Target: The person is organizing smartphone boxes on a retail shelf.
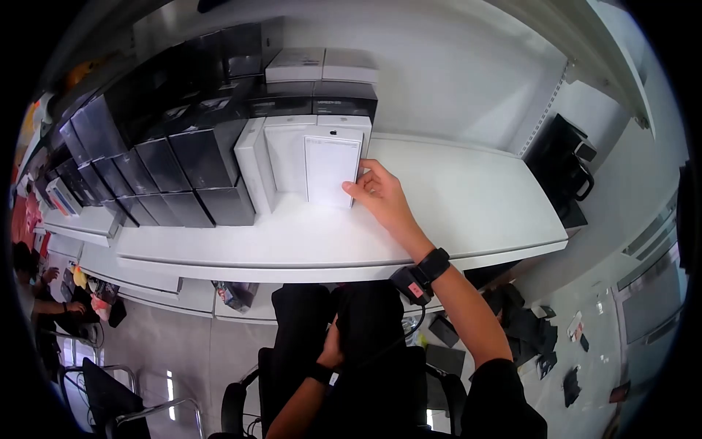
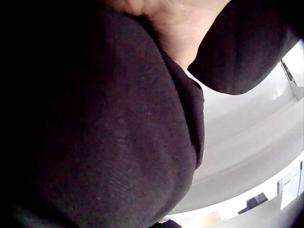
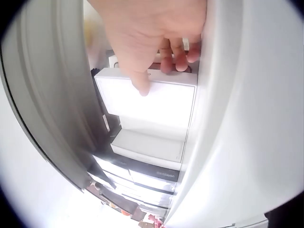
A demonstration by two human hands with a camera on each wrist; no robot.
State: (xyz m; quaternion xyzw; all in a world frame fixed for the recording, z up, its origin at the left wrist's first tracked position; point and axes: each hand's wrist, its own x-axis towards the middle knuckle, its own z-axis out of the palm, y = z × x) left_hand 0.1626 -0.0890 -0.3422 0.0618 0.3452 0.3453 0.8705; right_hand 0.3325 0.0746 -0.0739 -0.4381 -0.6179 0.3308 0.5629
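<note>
In the head view my right hand [image 1: 380, 192] grips the right edge of an upright white box [image 1: 330, 172], thumb on its front face and fingers behind. A dark apple logo marks the box's top edge. From the right wrist view, the thumb [image 3: 141, 84] presses on the white face of the same box [image 3: 164, 102], with the other fingers curled behind its edge. Similar white boxes [image 1: 287, 157] stand right behind and to the left of it. My left hand [image 1: 333, 345] rests between the thighs, its fingers largely hidden; the left wrist view shows part of this hand [image 2: 183, 23] against dark trousers.
Stacked black boxes [image 1: 197, 157] fill the left of the white shelf [image 1: 453, 197]. More black and white boxes [image 1: 351, 64] are piled behind. A black appliance [image 1: 563, 164] stands past the shelf's right end. At the far left is another person [image 1: 44, 300], near a chair [image 1: 110, 391].
</note>
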